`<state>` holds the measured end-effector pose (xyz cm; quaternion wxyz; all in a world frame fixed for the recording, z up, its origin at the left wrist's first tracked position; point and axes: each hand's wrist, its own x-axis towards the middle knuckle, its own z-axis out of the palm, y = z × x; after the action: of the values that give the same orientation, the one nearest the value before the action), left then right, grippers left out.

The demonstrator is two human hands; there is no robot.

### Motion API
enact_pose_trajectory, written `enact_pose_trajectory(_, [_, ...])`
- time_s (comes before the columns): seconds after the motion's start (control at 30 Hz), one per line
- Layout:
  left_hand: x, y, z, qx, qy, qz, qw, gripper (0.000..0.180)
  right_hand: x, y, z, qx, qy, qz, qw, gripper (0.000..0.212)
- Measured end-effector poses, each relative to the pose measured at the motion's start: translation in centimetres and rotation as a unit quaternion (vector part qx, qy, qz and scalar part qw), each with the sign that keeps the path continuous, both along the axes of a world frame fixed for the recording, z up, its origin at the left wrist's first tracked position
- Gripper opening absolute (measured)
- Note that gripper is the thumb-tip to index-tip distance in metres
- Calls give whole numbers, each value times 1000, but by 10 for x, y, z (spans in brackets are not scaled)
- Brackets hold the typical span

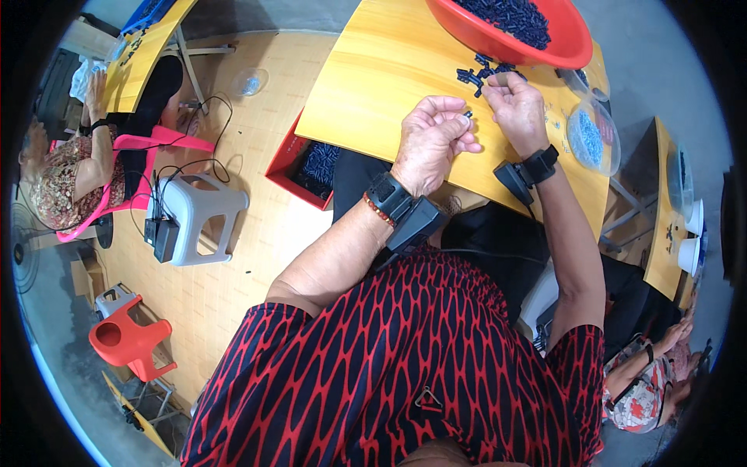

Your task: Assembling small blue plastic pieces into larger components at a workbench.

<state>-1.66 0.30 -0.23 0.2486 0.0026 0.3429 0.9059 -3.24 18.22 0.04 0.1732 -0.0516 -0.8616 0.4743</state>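
Note:
My left hand (429,144) is closed above the table, with a small dark plastic part (468,114) pinched between thumb and fingers. Only the tip of that part shows. To its right, my right hand (515,110) has its fingers bent together at the near side of a loose pile of small dark plastic parts (471,77). Whatever may be between those fingertips is hidden. Behind the pile stands a red basin (572,48) heaped with more dark parts (510,19).
A clear bowl of small light-blue pieces (590,140) sits on the wooden table (358,93) at right. Under its left edge is a red box (284,159) of dark parts. A grey stool (194,226) stands left. People sit at side tables, left (148,66) and right (660,257).

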Motion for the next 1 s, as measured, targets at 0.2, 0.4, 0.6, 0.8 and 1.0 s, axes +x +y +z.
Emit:
enact_pose_trajectory(0.2, [0, 2, 0, 5, -12, -12, 1000, 12, -9, -4, 11, 119, -7, -5, 993, 18])
enact_pose_trajectory(0.4, [-1, 3, 0, 5, -15, -16, 1000, 11, -7, 1, 8, 114, -27, -31, 993, 17])
enact_pose_trajectory(0.6, [-3, 0, -4, 21, -5, -29, 999, 10, 41, -19, 38, -273, -49, -11, 961, 12])
enact_pose_trajectory(0.8, [-2, 2, -4, 6, 1, -50, 999, 9, 59, -20, 13, -364, -43, 34, 930, 7])
enact_pose_trajectory(1.0, [1, 3, -3, -17, 20, -44, 999, 10, 60, -29, 19, -221, -73, 65, 970, 9])
